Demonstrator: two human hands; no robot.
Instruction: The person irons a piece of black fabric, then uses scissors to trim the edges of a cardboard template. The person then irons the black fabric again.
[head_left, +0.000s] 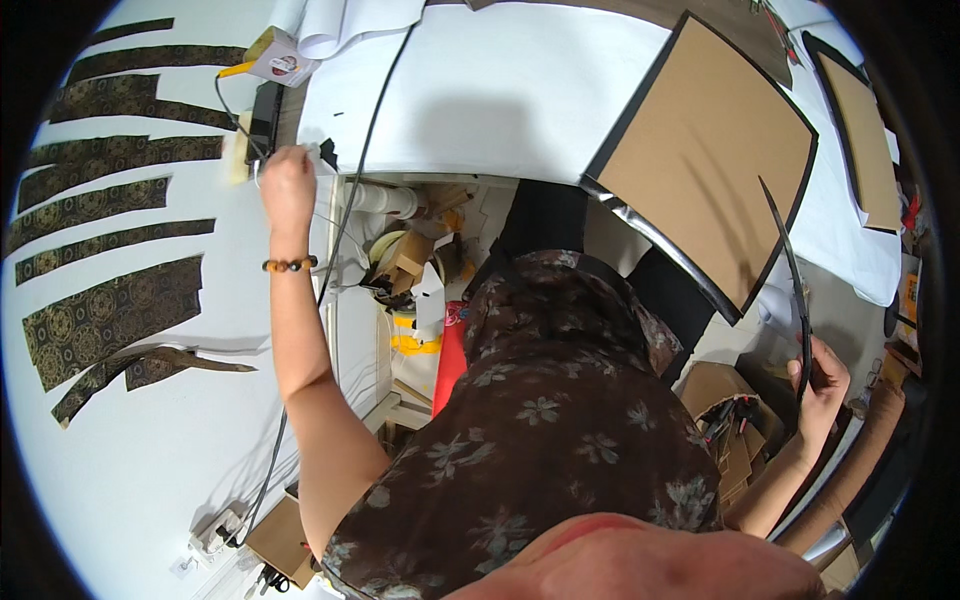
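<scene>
Dark floral dress (555,410) nearest, thin-looking printed cloth. White table (520,70) beyond; flat tan board (705,150), black-edged, extends past its near edge, right. Patterned dark fabric strips (115,315), left. Long slim scissors (803,320) held in right hand (825,382), near right. Left hand (289,180) curled by black box (264,115), far left; can't tell if gripping. Looks like a cutting step; next cut would need blades opened.
</scene>
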